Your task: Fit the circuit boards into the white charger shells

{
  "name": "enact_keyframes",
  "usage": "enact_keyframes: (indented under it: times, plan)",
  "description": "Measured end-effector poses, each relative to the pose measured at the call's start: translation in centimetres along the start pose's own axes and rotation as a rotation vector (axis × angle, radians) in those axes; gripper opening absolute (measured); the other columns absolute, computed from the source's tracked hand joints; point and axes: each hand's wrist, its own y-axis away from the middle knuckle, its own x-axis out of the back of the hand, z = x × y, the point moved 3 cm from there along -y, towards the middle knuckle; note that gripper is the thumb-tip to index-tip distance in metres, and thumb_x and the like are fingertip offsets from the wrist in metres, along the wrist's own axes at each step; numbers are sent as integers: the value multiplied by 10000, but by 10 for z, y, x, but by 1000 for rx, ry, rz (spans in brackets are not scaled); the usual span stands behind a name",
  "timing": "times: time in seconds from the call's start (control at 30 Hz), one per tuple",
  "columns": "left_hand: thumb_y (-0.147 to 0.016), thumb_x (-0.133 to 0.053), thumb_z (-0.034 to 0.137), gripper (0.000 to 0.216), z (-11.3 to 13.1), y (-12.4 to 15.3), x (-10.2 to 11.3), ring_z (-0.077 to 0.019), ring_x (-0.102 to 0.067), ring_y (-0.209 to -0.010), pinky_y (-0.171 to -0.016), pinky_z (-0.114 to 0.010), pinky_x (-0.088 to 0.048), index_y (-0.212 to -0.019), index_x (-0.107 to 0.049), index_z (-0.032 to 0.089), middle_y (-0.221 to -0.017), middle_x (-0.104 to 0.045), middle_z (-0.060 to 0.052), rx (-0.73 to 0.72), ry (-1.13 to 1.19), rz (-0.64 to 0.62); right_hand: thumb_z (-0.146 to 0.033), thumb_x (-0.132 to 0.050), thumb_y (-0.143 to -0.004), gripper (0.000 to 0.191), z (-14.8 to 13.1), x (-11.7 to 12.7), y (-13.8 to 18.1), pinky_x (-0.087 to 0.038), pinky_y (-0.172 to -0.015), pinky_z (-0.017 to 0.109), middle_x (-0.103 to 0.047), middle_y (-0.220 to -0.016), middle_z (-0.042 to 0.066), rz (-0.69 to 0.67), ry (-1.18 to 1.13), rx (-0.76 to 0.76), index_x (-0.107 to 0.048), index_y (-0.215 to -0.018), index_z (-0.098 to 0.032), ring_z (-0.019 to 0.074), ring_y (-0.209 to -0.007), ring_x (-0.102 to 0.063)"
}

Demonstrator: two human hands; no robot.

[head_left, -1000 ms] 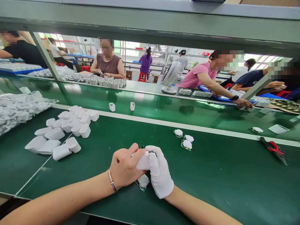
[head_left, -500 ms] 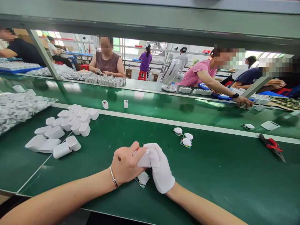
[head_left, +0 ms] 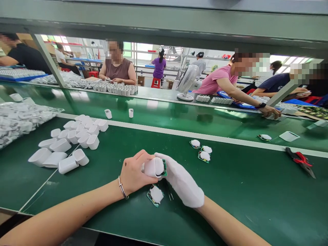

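Low in the middle of the frame, the bare left hand [head_left: 133, 172] is wrapped around a white shell [head_left: 151, 167] lying sideways, open end to the right. The gloved right hand [head_left: 182, 181] presses a small green board [head_left: 164, 167] into that mouth; its fingertips are hidden, its grip unclear. Another board [head_left: 155, 195] lies just below.

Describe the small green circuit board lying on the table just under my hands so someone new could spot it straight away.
Start at the dark green table and find the bare left hand and the white-gloved right hand near its front edge. Directly below them lies a small green circuit board with a white domed part on top. Unlike the three similar boards clustered farther back, it lies alone.
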Motion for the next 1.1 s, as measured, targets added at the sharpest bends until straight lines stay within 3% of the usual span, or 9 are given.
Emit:
enact_keyframes:
  times: [0.1, 0.2, 0.4, 0.53, 0.67, 0.8, 0.93, 1.03, 1.1]
  plan:
    - [-561, -700, 282, 318, -2, 0, -1, -102, -543, -564, -451, -188, -357, -843, -576, 204, -728, -630, 18, 10, 61, -14, -554, -526, -796, 471, -11, -11, 11, -528, -749, 379, -651, -1057, 87, -83, -105, -91, -606, -1105, -209, 228, -926, -615]
    - [-541, -701, 217, 363, -1, 0, -1, -107, -577, -584, -459, -188, -394, -883, -580, 204, -786, -670, 10, -52, 125, -21, -580, -556, -765, 515, -17, -18, 17, -510, -787, 406, -657, -996, 85, -144, -187, -138, -597, -1107, -196, 237, -921, -606]
    - [-601, -679, 180, 366, -1, 1, -2, -129, -637, -673, -550, -203, -477, -957, -598, 196, -873, -706, -19, -169, 209, -30, -531, -645, -719, 426, -12, -19, 15, -486, -828, 385, -668, -913, 59, -80, -192, -77, -637, -996, -207, 219, -855, -612]
    - [-639, -671, 190, 337, -5, 1, -6, -122, -622, -663, -489, -188, -450, -972, -618, 200, -912, -707, -30, -108, 299, -93, -492, -659, -722, 428, -7, -16, 12, -502, -801, 377, -664, -915, 61, -35, -190, -88, -622, -1035, -203, 220, -863, -611]
    - [-658, -652, 192, 370, -7, 0, -9, -119, -603, -655, -477, -175, -434, -1027, -631, 193, -902, -702, -26, 12, 447, -209, -442, -561, -811, 331, -5, -5, 8, -525, -755, 378, -665, -907, 62, -54, -199, -72, -606, -1034, -203, 195, -790, -627]
    - [-687, -585, 174, 347, -6, -2, -11, -111, -552, -620, -509, -188, -434, -1028, -647, 160, -862, -680, -27, 122, 548, -335, -382, -566, -823, 282, -15, 17, 12, -516, -793, 368, -617, -1064, 67, 203, 115, 173, -596, -1062, -235, 174, -824, -621]
    - [-671, -586, 175, 320, -7, -3, -11, -130, -532, -660, -553, -202, -433, -977, -670, 140, -830, -661, -30, 191, 577, -346, -331, -554, -832, 219, -27, 19, 18, -518, -747, 331, -606, -1009, 60, 161, 398, 339, -621, -1021, -241, 166, -799, -618]
    - [-666, -599, 184, 298, -10, -2, -14, -131, -514, -663, -569, -206, -423, -951, -676, 143, -792, -640, -19, 228, 577, -369, -319, -484, -863, 214, -33, 17, 17, -500, -735, 328, -632, -902, 54, 181, 591, 365, -626, -997, -231, 177, -792, -613]
    - [-685, -583, 190, 286, -14, -2, -16, -110, -472, -613, -539, -201, -399, -953, -671, 148, -767, -617, -6, 296, 552, -388, -345, -474, -855, 220, -33, 17, 15, -482, -689, 332, -631, -783, 47, 251, 783, 273, -637, -927, -216, 183, -723, -598]
